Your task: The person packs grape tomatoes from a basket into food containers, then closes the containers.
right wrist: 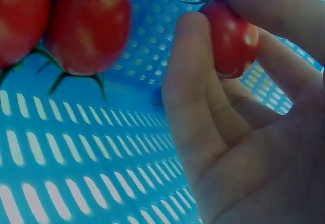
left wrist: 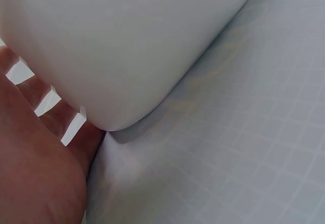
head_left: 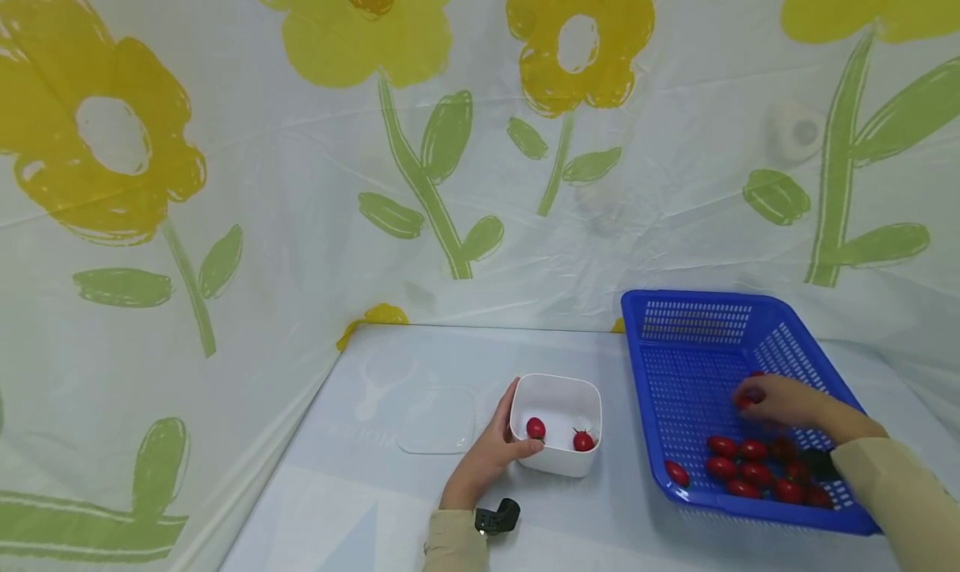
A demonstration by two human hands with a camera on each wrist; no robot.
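In the head view, my left hand (head_left: 491,451) grips the white square container (head_left: 558,462) at its left side, thumb at the near rim and fingers along the wall. Two cherry tomatoes lie inside it, a left one (head_left: 536,428) and a right one (head_left: 582,441) with a green stem. Seen from the left wrist, the fingers lie against the container's wall (left wrist: 127,46). Over in the blue basket (head_left: 643,388), my right hand (head_left: 787,403) pinches a cherry tomato (right wrist: 231,38) between thumb and fingers, its green stem showing.
Several cherry tomatoes (head_left: 755,474) are gathered in the basket's near part, with one (head_left: 677,473) by its near left corner. A translucent flat lid (head_left: 437,422) lies on the table left of the container. Behind the table hangs a flower-printed curtain (head_left: 660,222).
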